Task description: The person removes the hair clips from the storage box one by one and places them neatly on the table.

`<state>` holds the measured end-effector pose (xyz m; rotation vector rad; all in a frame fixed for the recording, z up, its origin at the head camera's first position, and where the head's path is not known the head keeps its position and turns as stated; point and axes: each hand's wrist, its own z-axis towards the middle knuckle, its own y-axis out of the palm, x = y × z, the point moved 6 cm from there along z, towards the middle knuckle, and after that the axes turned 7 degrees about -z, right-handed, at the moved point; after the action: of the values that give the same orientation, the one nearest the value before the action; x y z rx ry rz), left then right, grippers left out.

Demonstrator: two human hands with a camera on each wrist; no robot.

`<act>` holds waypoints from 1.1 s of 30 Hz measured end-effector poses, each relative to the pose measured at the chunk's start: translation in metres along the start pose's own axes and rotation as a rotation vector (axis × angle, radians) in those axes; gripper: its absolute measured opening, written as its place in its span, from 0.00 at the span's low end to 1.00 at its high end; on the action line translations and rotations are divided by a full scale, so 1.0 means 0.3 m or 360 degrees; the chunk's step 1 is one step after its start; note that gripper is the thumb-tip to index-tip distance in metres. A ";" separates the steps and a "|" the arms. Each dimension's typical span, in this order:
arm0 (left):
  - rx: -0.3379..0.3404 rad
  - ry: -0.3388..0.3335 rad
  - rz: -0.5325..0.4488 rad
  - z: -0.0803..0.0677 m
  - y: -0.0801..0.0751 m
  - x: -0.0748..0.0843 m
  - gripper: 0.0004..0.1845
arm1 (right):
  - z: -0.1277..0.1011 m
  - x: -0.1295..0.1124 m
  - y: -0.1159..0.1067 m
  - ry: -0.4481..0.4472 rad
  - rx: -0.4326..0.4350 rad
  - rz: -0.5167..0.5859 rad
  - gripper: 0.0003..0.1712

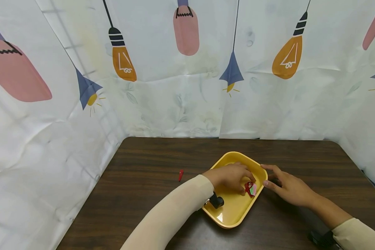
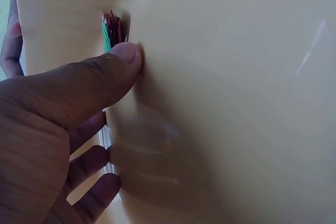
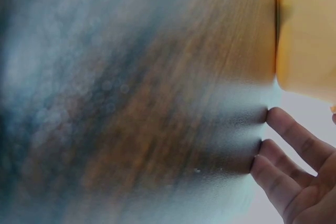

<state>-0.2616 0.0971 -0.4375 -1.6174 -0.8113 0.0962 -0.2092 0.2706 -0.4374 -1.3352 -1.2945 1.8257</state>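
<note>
A person in cream sleeves works at a dark wood-grain table (image 1: 143,187) fenced by white sheeting printed with lamps and bulbs (image 1: 81,86). A yellow tray (image 1: 234,211) with rounded corners lies on the table in front of them, turned cornerwise. The left hand (image 1: 229,175) reaches down into the tray from its left side, fingers curled over a small bundle of red and green clips (image 1: 250,188) that lies on the tray floor near the right rim; the left wrist view shows the thumb (image 2: 113,72) pressed down right beside the red and green pieces (image 2: 111,29), but whether the fingers actually pinch them is hidden, so I cannot tell if this grip is closed on them. The right hand (image 1: 289,187) rests on the table just outside the tray's right edge, fingers straight and relaxed, its grip open and holding nothing, with the fingertips touching or nearly touching the rim; the right wrist view shows the fingers (image 3: 294,145) spread flat next to the tray's yellow corner (image 3: 307,30). A single red clip (image 1: 181,175) lies alone on the table, well to the left of the tray. A black wrist-mounted device (image 1: 216,200) sits under the left forearm over the tray's left edge.
</note>
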 end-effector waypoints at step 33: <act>0.0098 0.0074 -0.0432 -0.061 -0.091 -0.011 0.28 | -0.001 -0.007 0.000 -0.0010 0.0012 -0.0014 0.33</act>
<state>-0.2670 0.0798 -0.4099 -1.4332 -0.9745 -0.1084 -0.2080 0.2691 -0.4365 -1.3187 -1.2938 1.8288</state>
